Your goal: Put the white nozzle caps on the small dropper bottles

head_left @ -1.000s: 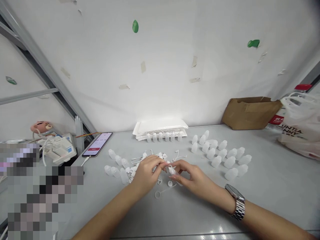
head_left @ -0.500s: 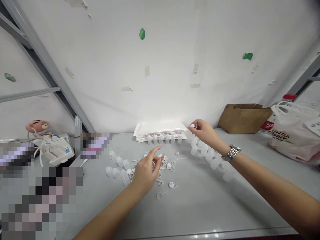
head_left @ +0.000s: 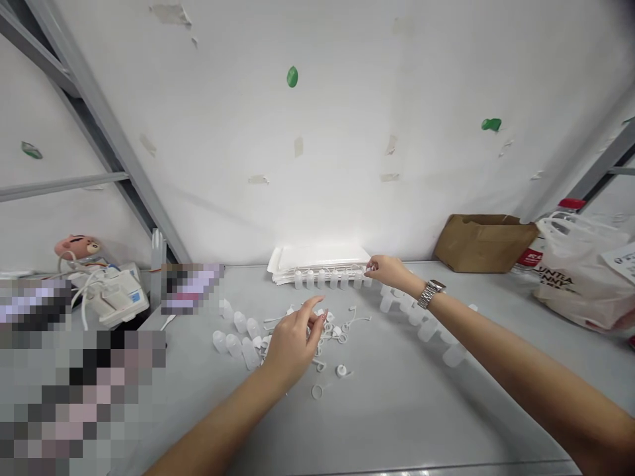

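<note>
My right hand (head_left: pixel 387 270) reaches to the back of the grey table (head_left: pixel 397 410), its fingers pinched on a small white bottle at the right end of a row of upright bottles (head_left: pixel 325 279). That row stands against a flat stack of white bags (head_left: pixel 317 258). My left hand (head_left: pixel 292 340) hovers over a heap of white caps with loops (head_left: pixel 332 327), forefinger raised and thumb curled in; what it holds, if anything, is hidden. Bottles lying on their sides (head_left: pixel 235 334) are just left of it.
A group of small bottles (head_left: pixel 421 324) lies under my right forearm. A brown paper bag (head_left: pixel 483 241), a white plastic bag (head_left: pixel 585 271) and a red-capped bottle (head_left: pixel 565 211) stand at the right. A white box with cables (head_left: pixel 112 297) and a pink toy (head_left: pixel 77 246) sit at the left.
My right hand left the heap with a small bottle, swung to the back right, and now sets it down at the right end of the row. My left hand stayed over the caps.
</note>
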The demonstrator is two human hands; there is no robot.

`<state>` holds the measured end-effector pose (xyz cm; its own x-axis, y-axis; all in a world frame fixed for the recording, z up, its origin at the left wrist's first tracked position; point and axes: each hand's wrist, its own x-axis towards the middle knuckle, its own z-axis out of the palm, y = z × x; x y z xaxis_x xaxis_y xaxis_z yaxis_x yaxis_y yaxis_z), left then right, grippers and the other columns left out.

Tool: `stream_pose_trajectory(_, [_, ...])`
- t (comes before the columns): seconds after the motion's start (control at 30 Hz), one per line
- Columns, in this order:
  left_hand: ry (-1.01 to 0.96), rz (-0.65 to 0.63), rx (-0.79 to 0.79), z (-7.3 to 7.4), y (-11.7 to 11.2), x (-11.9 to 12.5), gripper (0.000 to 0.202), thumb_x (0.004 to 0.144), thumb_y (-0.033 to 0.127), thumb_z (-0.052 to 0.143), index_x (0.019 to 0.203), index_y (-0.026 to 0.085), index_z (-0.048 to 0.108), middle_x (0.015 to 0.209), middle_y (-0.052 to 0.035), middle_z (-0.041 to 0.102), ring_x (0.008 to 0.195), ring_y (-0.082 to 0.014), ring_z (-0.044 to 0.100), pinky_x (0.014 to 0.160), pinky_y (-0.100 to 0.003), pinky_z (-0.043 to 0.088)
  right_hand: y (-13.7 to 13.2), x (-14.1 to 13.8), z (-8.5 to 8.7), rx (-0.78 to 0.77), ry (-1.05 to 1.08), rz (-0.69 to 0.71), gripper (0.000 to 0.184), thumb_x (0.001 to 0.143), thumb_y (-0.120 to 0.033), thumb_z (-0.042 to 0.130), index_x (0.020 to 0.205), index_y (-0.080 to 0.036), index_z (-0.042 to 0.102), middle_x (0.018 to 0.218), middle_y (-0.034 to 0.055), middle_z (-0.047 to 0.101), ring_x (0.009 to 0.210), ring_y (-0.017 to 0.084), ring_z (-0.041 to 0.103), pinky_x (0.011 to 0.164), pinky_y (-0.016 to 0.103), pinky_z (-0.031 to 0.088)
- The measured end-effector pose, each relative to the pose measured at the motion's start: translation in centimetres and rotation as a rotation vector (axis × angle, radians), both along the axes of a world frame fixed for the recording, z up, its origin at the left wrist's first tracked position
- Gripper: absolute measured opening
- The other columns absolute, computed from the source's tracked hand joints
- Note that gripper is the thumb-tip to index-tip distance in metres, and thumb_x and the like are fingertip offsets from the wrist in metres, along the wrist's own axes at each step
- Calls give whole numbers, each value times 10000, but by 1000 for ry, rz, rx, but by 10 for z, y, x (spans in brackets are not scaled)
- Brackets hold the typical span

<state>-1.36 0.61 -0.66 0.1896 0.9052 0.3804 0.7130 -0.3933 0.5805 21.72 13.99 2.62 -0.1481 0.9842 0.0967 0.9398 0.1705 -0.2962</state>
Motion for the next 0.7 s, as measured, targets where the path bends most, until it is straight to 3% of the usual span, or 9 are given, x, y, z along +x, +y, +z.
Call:
stream_pose_trajectory(0.33, [-19,42,-46,-2,1,-1,289,883,320,356,1149,249,445,770,14,636,691,-156,574,674,-278,422,-28,28,34,-13,-16,-49,293,818,-391,470,889,-150,620,936,107,661,783,207,608,599,267,415])
stream_pose_trajectory(0.6, [-88,178,-51,-3,10,-4,249,867,387,353,1028,251,485,756,5,575,685,-167,550,617,-284,412,-30,23,13,-67,-154,-22,139,699,-299,641,651,-169,623,765,100,681,752,257,616,601,300,387])
stream_pose_trajectory(0.7, [-92,196,-72,-3,12,-5,253,864,407,351,1008,252,489,743,11,571,663,-164,545,595,-283,410,-30,18,15,-44,-167,-10,131,675,-241,665,591,-170,593,696,97,668,741,256,616,627,305,381])
